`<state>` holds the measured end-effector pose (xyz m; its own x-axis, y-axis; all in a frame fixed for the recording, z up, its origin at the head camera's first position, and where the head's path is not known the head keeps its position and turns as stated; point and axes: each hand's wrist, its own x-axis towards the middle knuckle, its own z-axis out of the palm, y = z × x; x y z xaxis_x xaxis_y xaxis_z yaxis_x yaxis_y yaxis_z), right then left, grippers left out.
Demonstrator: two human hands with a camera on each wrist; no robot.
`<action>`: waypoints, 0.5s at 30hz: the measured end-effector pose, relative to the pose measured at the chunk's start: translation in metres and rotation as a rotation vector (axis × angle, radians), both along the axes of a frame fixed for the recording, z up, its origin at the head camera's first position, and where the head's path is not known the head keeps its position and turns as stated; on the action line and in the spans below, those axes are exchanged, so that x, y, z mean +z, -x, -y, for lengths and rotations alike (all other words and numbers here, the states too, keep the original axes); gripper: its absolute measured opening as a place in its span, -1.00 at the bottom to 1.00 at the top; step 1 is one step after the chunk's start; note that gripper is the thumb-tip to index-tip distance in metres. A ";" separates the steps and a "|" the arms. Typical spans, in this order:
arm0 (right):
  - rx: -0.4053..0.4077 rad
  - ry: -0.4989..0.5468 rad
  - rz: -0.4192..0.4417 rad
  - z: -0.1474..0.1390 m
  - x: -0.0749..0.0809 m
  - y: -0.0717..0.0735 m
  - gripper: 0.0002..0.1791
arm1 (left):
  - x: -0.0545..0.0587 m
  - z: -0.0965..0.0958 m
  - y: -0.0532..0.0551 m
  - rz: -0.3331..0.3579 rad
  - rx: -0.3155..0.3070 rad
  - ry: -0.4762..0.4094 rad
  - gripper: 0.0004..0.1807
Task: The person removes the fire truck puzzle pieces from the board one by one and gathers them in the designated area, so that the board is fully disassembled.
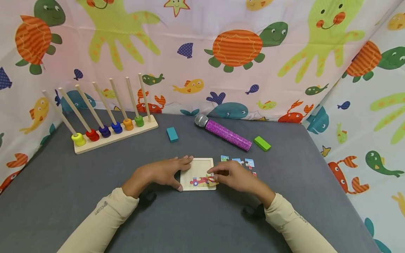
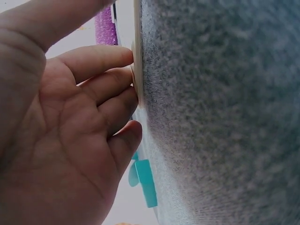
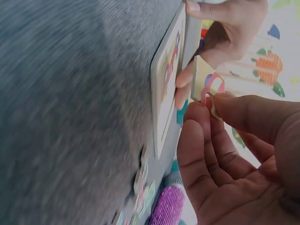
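Observation:
A square wooden puzzle tray (image 1: 200, 167) lies in front of me, with joined pieces of a red and blue picture (image 1: 198, 181) along its lower part. My left hand (image 1: 166, 171) steadies the tray at its left side, fingers extended near the top corner and thumb at the bottom corner. Between thumb and fingertips, my right hand (image 1: 236, 175) pinches a jigsaw piece (image 3: 202, 78) with a pale yellow corner and a red and blue print. In the right wrist view that piece is held up over the tray's right part. Loose jigsaw pieces (image 1: 249, 163) lie beyond the right hand, partly hidden by it.
Behind the tray lie a teal block (image 1: 172, 134), a glittery purple microphone (image 1: 227, 135) and a green block (image 1: 262, 143). A wooden peg stand (image 1: 117, 139) with coloured rings stands at the back left. A printed cloth (image 1: 196, 59) hangs behind the grey table (image 1: 158, 221).

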<state>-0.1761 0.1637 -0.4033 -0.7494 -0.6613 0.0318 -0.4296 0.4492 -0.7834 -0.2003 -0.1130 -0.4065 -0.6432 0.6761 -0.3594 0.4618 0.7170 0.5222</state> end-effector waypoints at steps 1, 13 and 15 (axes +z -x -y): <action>-0.005 -0.004 -0.015 -0.004 0.000 0.000 -0.75 | 0.000 -0.001 0.000 0.002 0.000 0.001 -0.05; -0.037 -0.120 -0.074 -0.040 -0.008 -0.006 -0.80 | -0.001 -0.002 0.004 -0.009 -0.033 -0.003 -0.06; -0.039 -0.136 -0.112 -0.039 -0.009 -0.007 -0.81 | -0.001 -0.001 0.002 -0.005 -0.025 0.003 -0.06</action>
<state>-0.1689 0.2024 -0.4124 -0.7716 -0.6355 0.0285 -0.4908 0.5662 -0.6622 -0.2025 -0.1123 -0.4072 -0.6280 0.6909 -0.3581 0.4823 0.7067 0.5177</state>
